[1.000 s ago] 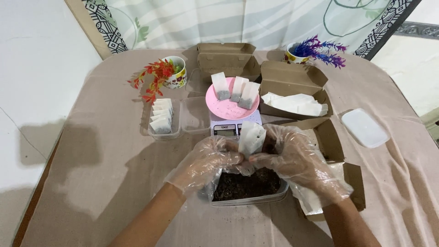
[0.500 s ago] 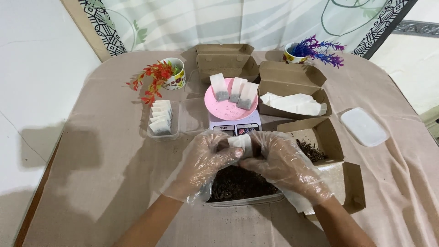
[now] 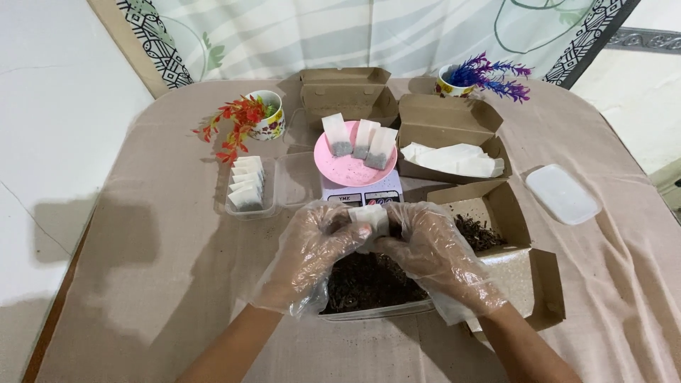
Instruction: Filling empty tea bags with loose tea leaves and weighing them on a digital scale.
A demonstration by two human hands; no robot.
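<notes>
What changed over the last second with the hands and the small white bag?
The white bag, a second ago upright and open above the clear tub of dark loose material, is now held lower and folded between the gloved left hand and right hand. Both hands kept hold. The pink dish with three bags, boxes and cups stayed put.

sachet (image 3: 370,217) now lower, folded small between hands
</notes>
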